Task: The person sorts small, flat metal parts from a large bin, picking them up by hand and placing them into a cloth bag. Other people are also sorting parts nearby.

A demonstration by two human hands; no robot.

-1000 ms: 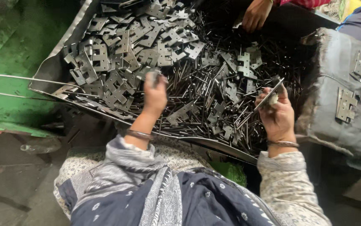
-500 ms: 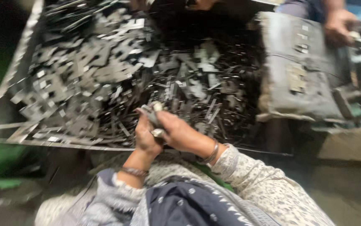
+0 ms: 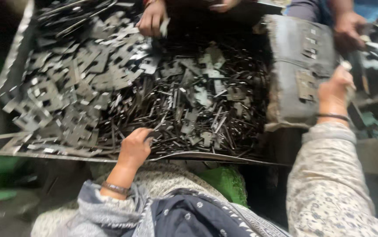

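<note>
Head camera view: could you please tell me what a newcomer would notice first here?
A big heap of stamped metal pieces fills a sheet-metal tray. The left hand rests in the thin strips at the near edge, while the right hand is raised beside a grey block on the right. Other people's hands reach in from the far side.

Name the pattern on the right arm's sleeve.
Pale sleeve with a small dark floral print, clearest in the head view.

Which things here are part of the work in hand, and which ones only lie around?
In hand:
left hand on the thin metal strips
right hand raised beside the grey block

Lying about:
flat stamped plates
green cloth
other people's hands
</note>
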